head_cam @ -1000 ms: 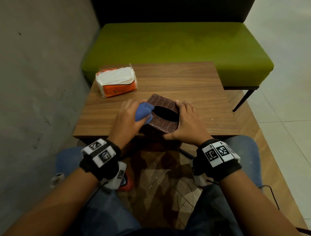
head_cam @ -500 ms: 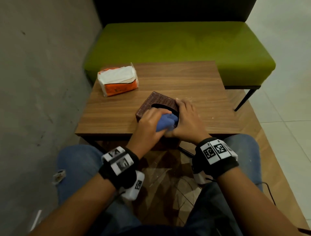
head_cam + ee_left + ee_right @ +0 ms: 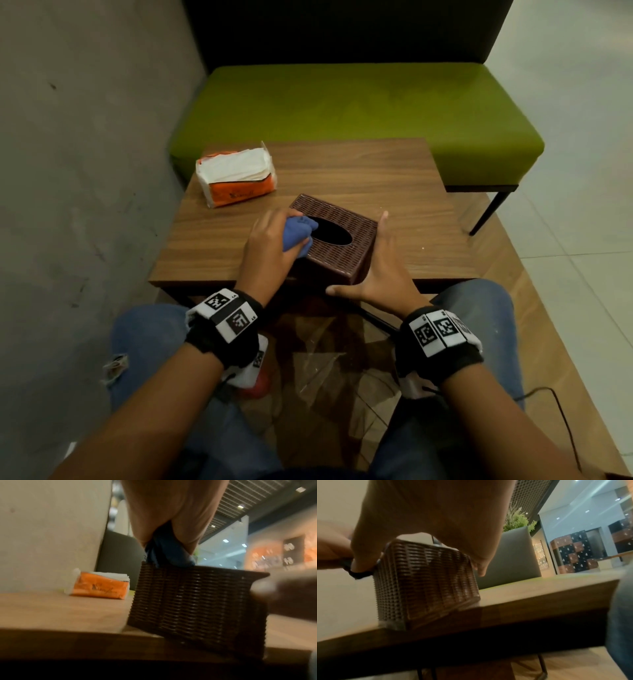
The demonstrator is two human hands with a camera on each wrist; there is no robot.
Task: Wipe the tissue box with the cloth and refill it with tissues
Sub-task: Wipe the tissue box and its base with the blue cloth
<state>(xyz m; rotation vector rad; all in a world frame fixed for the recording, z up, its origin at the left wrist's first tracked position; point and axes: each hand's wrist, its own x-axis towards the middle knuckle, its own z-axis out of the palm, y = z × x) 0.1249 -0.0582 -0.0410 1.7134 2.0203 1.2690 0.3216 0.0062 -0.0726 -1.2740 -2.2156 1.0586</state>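
A dark brown woven tissue box [image 3: 346,236] [image 3: 197,601] [image 3: 426,582] with an oval top slot stands near the front edge of the wooden table [image 3: 359,171]. My left hand [image 3: 270,240] grips a bunched blue cloth [image 3: 297,233] [image 3: 169,553] and presses it on the box's top left edge. My right hand [image 3: 380,270] lies against the box's right side with straight fingers, the thumb along the box's near face. An orange and white tissue pack [image 3: 236,178] [image 3: 99,585] lies at the table's back left.
A green bench [image 3: 359,113] stands behind the table. A grey wall [image 3: 85,171] runs along the left. My knees in jeans [image 3: 479,308] sit under the table's front edge, and a cable [image 3: 561,411] trails on the wooden floor at right.
The left hand with the cloth swept right across the box top, then back to its left edge. The right hand's fingers straightened along the box's right side. The box looks turned a little.
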